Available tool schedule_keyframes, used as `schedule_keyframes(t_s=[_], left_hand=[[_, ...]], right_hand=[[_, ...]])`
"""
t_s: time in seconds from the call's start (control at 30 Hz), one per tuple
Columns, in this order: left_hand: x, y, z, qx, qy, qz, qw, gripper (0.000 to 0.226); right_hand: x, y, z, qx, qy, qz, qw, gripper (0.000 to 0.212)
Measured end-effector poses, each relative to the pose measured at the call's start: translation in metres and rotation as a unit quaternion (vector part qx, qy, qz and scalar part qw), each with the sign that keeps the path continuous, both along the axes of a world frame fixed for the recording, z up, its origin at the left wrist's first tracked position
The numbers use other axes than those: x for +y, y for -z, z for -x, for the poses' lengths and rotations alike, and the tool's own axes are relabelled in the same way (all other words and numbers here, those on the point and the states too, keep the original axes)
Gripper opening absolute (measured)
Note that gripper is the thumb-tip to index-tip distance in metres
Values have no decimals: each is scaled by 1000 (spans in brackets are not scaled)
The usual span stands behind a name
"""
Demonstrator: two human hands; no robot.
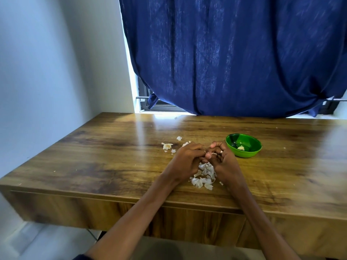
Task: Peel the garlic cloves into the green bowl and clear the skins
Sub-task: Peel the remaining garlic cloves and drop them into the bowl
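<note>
Both hands meet at centre frame, just above the wooden table (93, 151). Left hand (185, 161): fingers curled inward, tips pinching a small garlic clove (211, 153) from the left. Right hand (223, 162): fingers likewise curled, thumb and fingertips pinching the same clove from the right; a thin white strip of skin shows between the two sets of fingertips. The clove itself is mostly hidden by the fingers. Directly below the hands, toward the near table edge, lies a heap of white skins (204, 176). More loose skin scraps (167, 146) lie on the table just up and left of the left hand. The green bowl (243, 145) stands right of the hands, near but not touching the right hand; one pale peeled clove (241, 147) rests inside it. Upper frame: dark blue curtain (234, 53) hanging over a window behind the table; pale wall at the left.
</note>
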State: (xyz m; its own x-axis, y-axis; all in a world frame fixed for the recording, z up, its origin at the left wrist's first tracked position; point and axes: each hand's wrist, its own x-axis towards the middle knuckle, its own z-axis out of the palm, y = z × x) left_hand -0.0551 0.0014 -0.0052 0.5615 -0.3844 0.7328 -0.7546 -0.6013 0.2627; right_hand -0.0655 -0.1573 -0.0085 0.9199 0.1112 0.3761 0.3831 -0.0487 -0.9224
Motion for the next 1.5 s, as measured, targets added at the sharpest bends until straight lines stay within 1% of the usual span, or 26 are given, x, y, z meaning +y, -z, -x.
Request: schedule_keyframes(t_s=[0.2, 0.43, 0.57, 0.7, 0.8, 0.87, 1.0, 1.17, 1.3, 1.5], left_hand=[[-6, -2, 2, 4, 3, 21, 1000, 17], [-9, -1, 3, 7, -9, 27, 1000, 20], [-10, 3, -1, -1, -24, 31, 999, 17], [-14, 1, 3, -3, -27, 51, 998, 7], [-16, 0, 2, -14, -26, 71, 997, 6], [-16, 1, 2, -12, -20, 73, 997, 8], [-10, 1, 3, -4, -6, 58, 998, 12], [-11, -1, 5, 25, 5, 58, 998, 11], [-10, 0, 4, 18, -2, 58, 998, 12], [-13, -1, 6, -10, -24, 65, 998, 16]], right_hand=[[0, -1, 1, -5, -1, -4, 1000, 23], [-1, -1, 2, -22, 12, 10, 1000, 27], [0, -3, 3, -31, 35, 25, 999, 24], [1, -4, 4, -44, 52, -8, 998, 22], [0, -5, 4, -66, 77, -29, 994, 30], [0, -5, 5, -69, 72, -30, 995, 36], [3, -5, 4, -84, 66, -12, 994, 38], [0, -4, 6, -89, 84, -43, 992, 46], [0, -3, 6, -99, 82, -16, 992, 43], [1, 0, 2, -79, 69, 1, 994, 31]])
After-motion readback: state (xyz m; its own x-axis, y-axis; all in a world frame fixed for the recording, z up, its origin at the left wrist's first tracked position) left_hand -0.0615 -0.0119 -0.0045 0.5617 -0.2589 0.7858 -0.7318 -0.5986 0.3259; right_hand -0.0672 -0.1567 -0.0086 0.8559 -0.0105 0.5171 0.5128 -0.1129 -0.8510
